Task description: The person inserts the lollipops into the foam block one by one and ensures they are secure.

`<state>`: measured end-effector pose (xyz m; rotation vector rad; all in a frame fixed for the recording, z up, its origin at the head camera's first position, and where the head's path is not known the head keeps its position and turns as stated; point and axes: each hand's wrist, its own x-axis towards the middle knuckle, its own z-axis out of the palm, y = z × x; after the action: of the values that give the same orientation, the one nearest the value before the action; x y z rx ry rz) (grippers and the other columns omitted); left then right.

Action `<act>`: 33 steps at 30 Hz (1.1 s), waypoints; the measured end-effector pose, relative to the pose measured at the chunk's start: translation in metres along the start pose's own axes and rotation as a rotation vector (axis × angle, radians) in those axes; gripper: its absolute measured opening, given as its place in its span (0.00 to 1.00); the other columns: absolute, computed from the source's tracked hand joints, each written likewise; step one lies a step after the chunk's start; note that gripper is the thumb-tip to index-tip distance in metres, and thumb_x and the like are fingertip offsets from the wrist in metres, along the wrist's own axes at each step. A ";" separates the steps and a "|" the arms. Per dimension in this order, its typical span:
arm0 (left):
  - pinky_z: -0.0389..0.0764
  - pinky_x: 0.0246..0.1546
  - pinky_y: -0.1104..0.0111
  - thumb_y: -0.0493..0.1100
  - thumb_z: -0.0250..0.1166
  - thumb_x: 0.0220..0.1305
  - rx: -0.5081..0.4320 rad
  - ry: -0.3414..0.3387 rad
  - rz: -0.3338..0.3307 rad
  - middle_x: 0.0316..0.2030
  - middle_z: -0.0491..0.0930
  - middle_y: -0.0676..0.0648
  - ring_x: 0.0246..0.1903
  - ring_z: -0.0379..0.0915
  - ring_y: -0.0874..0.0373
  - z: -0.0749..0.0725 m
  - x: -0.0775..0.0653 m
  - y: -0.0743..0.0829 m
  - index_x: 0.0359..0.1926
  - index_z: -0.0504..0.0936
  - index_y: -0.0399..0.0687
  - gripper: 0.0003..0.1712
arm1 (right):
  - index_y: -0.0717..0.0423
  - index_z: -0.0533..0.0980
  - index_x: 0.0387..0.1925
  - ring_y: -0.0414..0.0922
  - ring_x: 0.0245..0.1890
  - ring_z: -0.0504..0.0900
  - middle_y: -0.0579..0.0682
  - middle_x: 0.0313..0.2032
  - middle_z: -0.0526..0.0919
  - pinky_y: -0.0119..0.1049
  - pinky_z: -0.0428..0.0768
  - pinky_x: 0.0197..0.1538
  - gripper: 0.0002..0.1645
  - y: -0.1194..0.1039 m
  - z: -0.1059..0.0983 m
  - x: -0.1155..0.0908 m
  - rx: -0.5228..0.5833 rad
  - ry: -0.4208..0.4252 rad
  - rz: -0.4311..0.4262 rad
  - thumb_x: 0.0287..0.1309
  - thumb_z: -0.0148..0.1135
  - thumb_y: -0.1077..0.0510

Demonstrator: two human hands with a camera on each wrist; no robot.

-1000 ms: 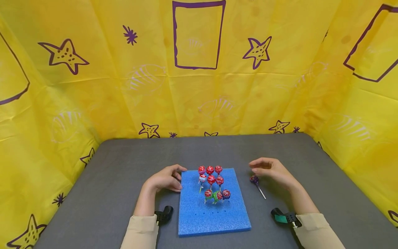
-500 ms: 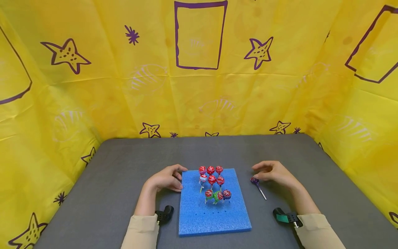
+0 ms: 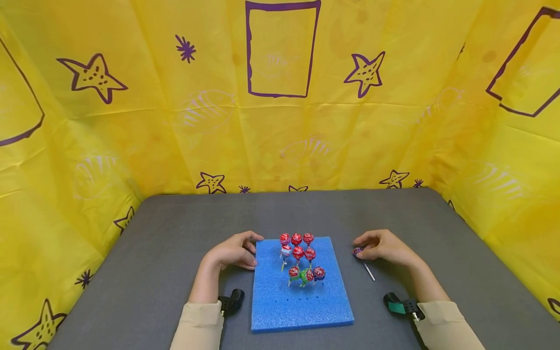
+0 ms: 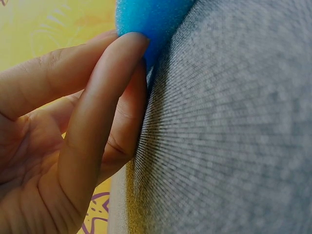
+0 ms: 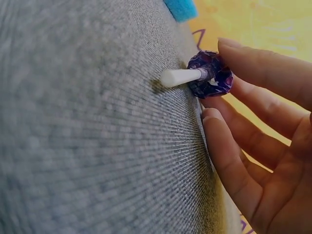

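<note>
A blue foam board (image 3: 302,311) lies on the table, with several wrapped lollipops (image 3: 298,253) standing upright in it in three rows. My left hand (image 3: 234,250) rests at the board's left edge, its fingertips and thumb against the side; in the left wrist view the thumb tip overlaps the foam edge (image 4: 151,19). To the right of the board a purple-wrapped lollipop (image 5: 210,75) lies on the table, its white stick (image 3: 369,272) pointing toward me. Around its candy head my right hand (image 3: 385,248) is spread, index fingertip at one side and thumb just short of the other.
A row of small holes (image 3: 299,299) runs across the near part of the board. Dark grey cloth covers the table (image 3: 183,218). A yellow patterned curtain (image 3: 280,146) closes off the back and sides. Each wrist carries a black camera mount (image 3: 395,304).
My right hand has come down and slightly toward me onto the loose lollipop's head, thumb and fingers closing in around it. My left hand and the board stay in place.
</note>
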<state>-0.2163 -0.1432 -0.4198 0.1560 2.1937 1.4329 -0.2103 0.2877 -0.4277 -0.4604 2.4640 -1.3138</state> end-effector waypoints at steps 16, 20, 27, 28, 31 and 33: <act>0.89 0.33 0.64 0.26 0.68 0.53 0.006 0.012 0.005 0.37 0.70 0.42 0.28 0.79 0.54 0.001 0.000 -0.001 0.63 0.72 0.41 0.35 | 0.62 0.82 0.46 0.34 0.32 0.82 0.51 0.38 0.89 0.28 0.85 0.36 0.19 0.001 0.001 0.000 -0.027 -0.001 -0.023 0.56 0.70 0.54; 0.89 0.33 0.64 0.26 0.68 0.53 0.008 0.012 0.007 0.37 0.71 0.42 0.28 0.79 0.55 0.001 0.001 -0.001 0.63 0.72 0.41 0.35 | 0.63 0.82 0.47 0.33 0.33 0.83 0.59 0.42 0.88 0.28 0.85 0.38 0.19 0.001 0.000 0.000 -0.008 -0.002 -0.015 0.57 0.69 0.55; 0.89 0.33 0.64 0.26 0.68 0.53 0.009 0.013 0.010 0.37 0.71 0.42 0.28 0.79 0.55 0.001 0.002 -0.002 0.63 0.72 0.41 0.35 | 0.66 0.80 0.50 0.35 0.35 0.85 0.64 0.45 0.86 0.29 0.87 0.41 0.21 -0.001 0.000 -0.001 0.046 0.023 -0.025 0.59 0.67 0.56; 0.89 0.33 0.64 0.26 0.68 0.53 0.009 0.014 0.009 0.37 0.71 0.42 0.28 0.79 0.55 0.001 0.002 -0.002 0.63 0.72 0.41 0.35 | 0.66 0.80 0.50 0.35 0.36 0.85 0.63 0.45 0.86 0.29 0.87 0.41 0.21 -0.002 0.000 -0.001 0.055 0.033 -0.021 0.59 0.67 0.56; 0.89 0.33 0.63 0.26 0.68 0.53 0.012 0.013 0.016 0.37 0.71 0.42 0.28 0.79 0.55 0.001 0.001 -0.002 0.63 0.72 0.41 0.35 | 0.66 0.79 0.52 0.37 0.36 0.86 0.61 0.45 0.87 0.31 0.88 0.41 0.23 -0.005 0.001 0.000 0.071 0.059 -0.009 0.60 0.67 0.55; 0.89 0.33 0.63 0.26 0.68 0.53 0.012 0.013 0.014 0.37 0.71 0.42 0.28 0.79 0.55 0.001 0.001 -0.002 0.63 0.72 0.41 0.35 | 0.66 0.79 0.53 0.39 0.36 0.86 0.58 0.45 0.87 0.32 0.88 0.40 0.24 -0.007 0.002 0.000 0.086 0.073 -0.006 0.60 0.67 0.55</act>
<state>-0.2163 -0.1431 -0.4225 0.1661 2.2164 1.4325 -0.2086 0.2826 -0.4223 -0.4057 2.4540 -1.4573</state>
